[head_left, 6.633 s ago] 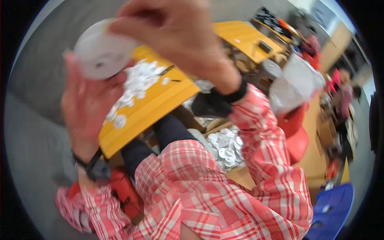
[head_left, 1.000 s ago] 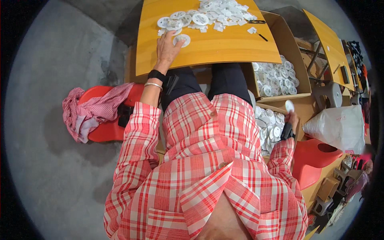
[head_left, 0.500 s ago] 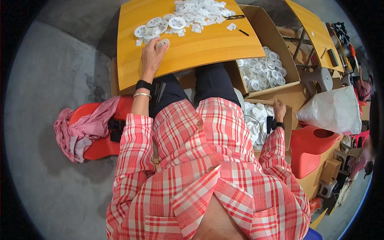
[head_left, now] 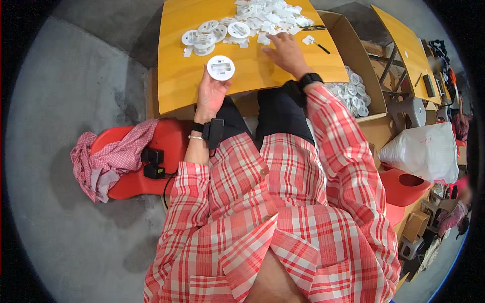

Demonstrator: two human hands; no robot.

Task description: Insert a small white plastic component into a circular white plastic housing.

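My left hand is palm up at the table's near edge, its fingers closed round a white round plastic disc. The disc's recessed slot faces up. Over the table, my right hand reaches forward with thumb and fingers apart, its fingertips beside the edge of a heap of small white plastic pieces. More white discs lie partly stacked left of that heap. Right of my right hand are a black flat tool and a thin black stick, with a small white piece by the stick.
A cardboard box holding many white discs stands against the table's right side. On my left, a red chair carries a pink checked cloth and black devices. Further right are a white sack and a grey stool.
My right hand has moved from the box of white pieces beside my lap to the table. My left hand has turned palm up and drawn nearer, with the disc facing up in it.
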